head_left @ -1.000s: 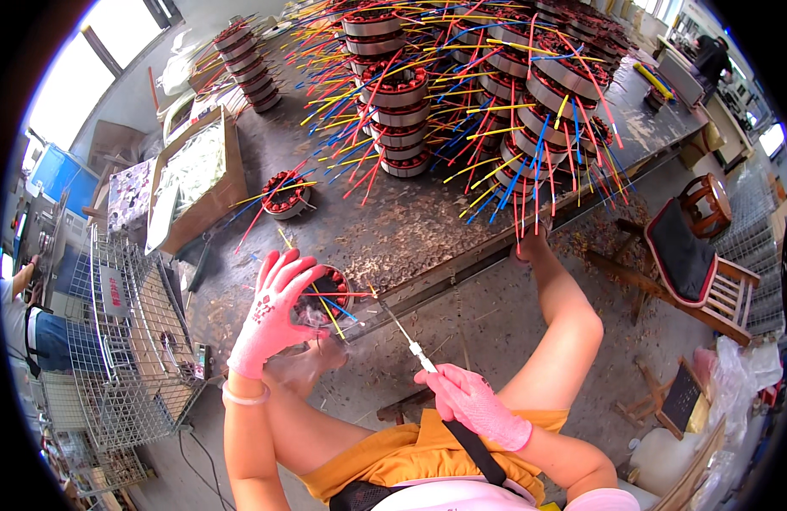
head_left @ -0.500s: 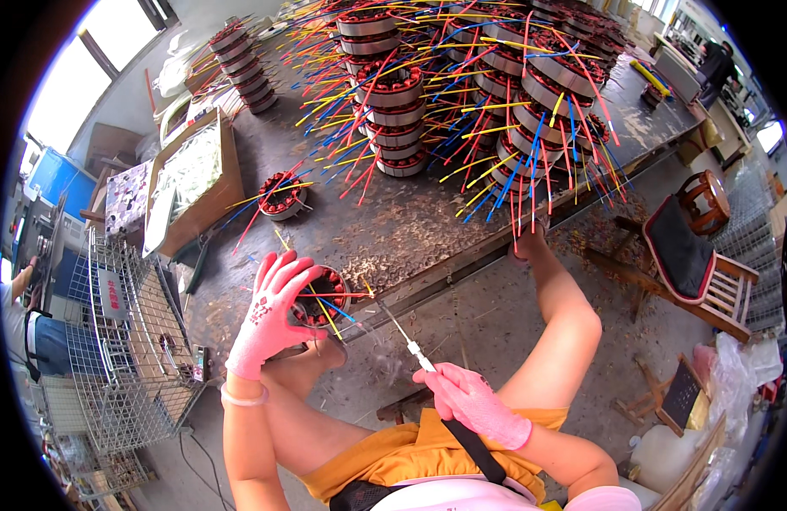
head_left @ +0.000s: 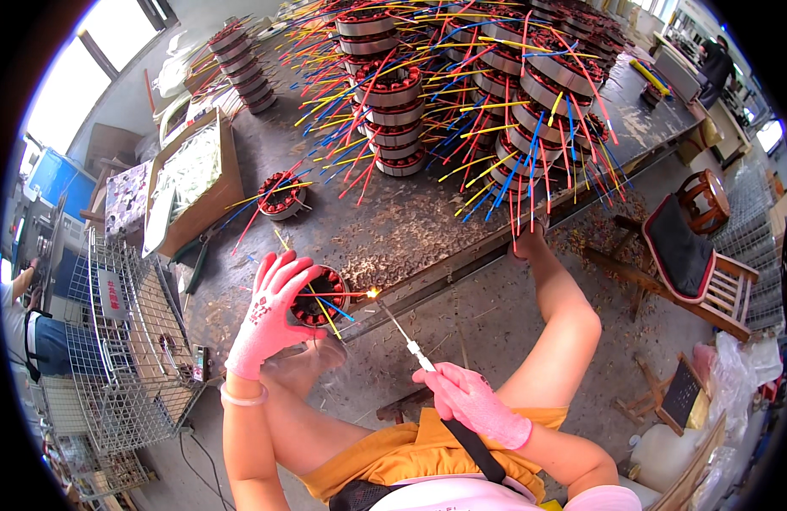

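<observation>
My left hand point(head_left: 278, 311), in a pink glove, is wrapped around the rim of a motor stator point(head_left: 332, 285) near the table's front edge. Red, yellow and blue wire leads stick out of the stator toward the right. In my gloved right hand point(head_left: 477, 404) is a thin torch point(head_left: 415, 347) with a white collar and a long metal tube pointing up and left. A small bright flame point(head_left: 374, 292) burns where the tube's tip meets the end of a red lead point(head_left: 352, 295). The fingers of my right hand are closed around the torch's handle, which they mostly hide.
Another stator point(head_left: 282, 198) lies on the worn table point(head_left: 325, 230). Tall stator stacks point(head_left: 393, 119) with protruding leads crowd the back. A cardboard box point(head_left: 197, 187) of pale pieces, pliers point(head_left: 193, 255) and a wire cart point(head_left: 133, 341) are left; a wooden chair point(head_left: 691, 264) is right.
The flame at the red lead's end has become larger and brighter. Smoke that hung beside the blue lead has thinned. Both hands stay nearly in place.
</observation>
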`<action>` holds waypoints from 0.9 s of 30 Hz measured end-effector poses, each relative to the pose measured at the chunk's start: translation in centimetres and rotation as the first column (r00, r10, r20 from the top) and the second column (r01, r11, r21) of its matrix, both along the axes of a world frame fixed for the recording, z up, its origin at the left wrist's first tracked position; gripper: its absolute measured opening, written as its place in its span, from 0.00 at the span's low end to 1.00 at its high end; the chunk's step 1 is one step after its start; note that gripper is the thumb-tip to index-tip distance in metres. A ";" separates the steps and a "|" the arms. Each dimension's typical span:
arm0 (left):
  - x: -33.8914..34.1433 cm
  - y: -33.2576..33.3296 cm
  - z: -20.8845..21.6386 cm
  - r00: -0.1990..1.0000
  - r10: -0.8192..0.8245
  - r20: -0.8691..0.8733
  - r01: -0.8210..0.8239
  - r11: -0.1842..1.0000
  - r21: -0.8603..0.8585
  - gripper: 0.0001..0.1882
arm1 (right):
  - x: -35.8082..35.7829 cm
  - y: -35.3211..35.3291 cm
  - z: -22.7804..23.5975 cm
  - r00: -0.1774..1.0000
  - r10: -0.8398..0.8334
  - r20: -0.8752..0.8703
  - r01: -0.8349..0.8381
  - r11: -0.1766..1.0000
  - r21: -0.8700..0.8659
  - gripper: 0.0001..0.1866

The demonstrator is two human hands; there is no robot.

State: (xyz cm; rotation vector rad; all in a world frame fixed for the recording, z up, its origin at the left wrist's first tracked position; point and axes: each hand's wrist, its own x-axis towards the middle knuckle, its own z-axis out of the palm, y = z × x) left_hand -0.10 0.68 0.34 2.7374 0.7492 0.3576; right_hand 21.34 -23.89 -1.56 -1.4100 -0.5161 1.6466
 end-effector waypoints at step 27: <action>0.0 -0.1 0.1 1.000 0.001 -0.006 -0.001 1.000 0.002 0.50 | -0.1 0.0 -0.4 0.999 0.001 -0.044 -0.001 1.000 -0.011 0.15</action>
